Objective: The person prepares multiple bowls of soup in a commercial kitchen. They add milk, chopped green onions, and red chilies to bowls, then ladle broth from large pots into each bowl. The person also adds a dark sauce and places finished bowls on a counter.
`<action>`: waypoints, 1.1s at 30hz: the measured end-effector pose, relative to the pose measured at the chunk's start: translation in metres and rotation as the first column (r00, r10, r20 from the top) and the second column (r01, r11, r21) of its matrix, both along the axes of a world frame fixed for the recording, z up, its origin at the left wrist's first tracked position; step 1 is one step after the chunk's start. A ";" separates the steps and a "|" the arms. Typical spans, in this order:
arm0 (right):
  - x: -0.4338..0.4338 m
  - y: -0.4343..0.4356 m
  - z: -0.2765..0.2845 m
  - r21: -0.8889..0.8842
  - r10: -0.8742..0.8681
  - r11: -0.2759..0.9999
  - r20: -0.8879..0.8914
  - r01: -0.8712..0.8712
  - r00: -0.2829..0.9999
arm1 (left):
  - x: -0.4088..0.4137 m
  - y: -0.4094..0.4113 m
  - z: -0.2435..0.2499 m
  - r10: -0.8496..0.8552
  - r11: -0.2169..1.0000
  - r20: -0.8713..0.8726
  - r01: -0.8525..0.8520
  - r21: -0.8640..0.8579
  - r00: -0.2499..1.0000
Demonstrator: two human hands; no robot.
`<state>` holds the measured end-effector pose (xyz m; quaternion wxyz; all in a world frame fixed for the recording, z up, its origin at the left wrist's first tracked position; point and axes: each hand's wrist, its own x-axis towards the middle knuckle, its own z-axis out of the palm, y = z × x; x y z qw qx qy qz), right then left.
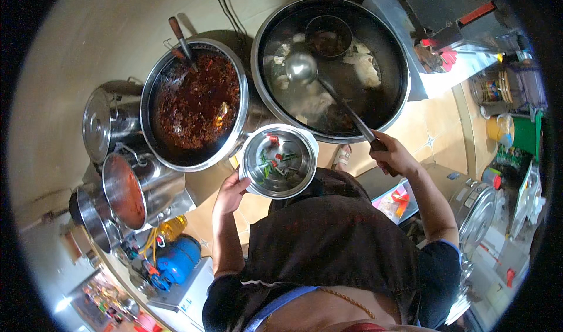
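Note:
My left hand [231,192] grips the rim of a round metal bowl [279,161] with a pale outside; pieces of green onion and red pepper lie in it. My right hand [391,152] is closed around the dark handle of a steel ladle [301,68], whose bowl is over the big stockpot [257,75]. Cloudy broth with pale chunks fills that pot, and a dark round strainer [329,36] sits at its far side. To the left, a second large pot [242,125] holds dark red chili oil with bits in it, and a wooden-handled utensil [179,35] leans inside.
Left stand a lidded steel pot [97,123] and a pot with red residue [125,191]. Lower left is a blue gas cylinder [179,258] beside a bottle of yellow oil [172,228]. A metal counter [389,20] is at upper right, a lidded steel container [477,211] at right.

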<state>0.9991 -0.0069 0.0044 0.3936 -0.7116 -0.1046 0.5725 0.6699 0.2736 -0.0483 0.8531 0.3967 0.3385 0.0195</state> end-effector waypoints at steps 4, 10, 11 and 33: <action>0.023 0.011 -0.027 -0.127 0.294 0.951 0.087 -0.282 0.952 | -0.011 -0.046 0.020 0.222 0.975 -0.023 -0.222 -0.023 0.975; 0.059 0.029 -0.064 -0.143 0.475 0.879 0.360 -0.455 0.803 | -0.027 -0.127 0.007 0.486 0.873 -0.130 -0.486 0.029 0.864; 0.068 0.024 -0.081 -0.102 0.469 0.878 0.383 -0.468 0.796 | -0.028 -0.135 0.001 0.483 0.875 -0.123 -0.483 0.030 0.867; 0.071 -0.039 0.040 0.102 -0.187 0.950 -0.570 0.294 0.800 | 0.079 -0.137 -0.012 0.420 0.906 0.053 -0.416 -0.075 0.906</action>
